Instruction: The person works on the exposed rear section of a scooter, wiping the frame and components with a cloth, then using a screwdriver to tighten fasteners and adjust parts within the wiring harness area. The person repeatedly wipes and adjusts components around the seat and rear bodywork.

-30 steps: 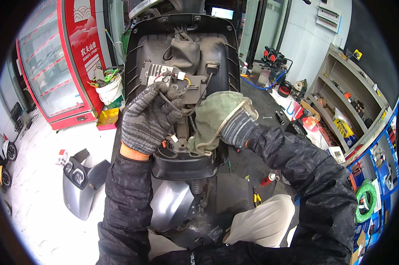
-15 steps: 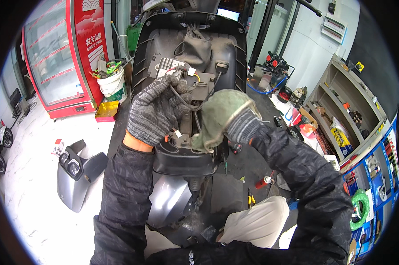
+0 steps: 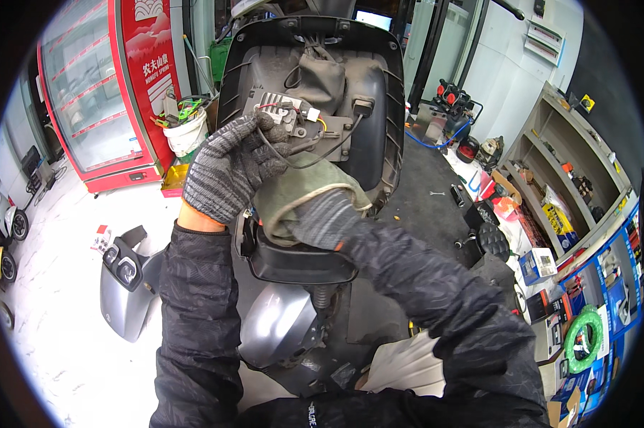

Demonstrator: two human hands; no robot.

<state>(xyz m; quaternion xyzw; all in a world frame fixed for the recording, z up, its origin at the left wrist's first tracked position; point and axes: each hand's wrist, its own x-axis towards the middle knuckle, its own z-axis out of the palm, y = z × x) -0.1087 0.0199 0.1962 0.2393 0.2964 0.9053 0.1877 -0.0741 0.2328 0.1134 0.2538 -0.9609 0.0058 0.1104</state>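
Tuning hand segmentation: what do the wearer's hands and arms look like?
Left hand and right hand: knit gloves, striped grey and black. Some orange shows at the right cuff. Long black sleeves, faint dark-grey pattern.

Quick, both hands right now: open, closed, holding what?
Left hand: closed, holding the dark cable.
Right hand: holding the green cloth, fingertips hidden.

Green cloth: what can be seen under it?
Below the green cloth, a black plastic rim shows; beyond the cloth's upper edge, part of a grey plate. Whatever lies directly beneath is covered and cannot be told.
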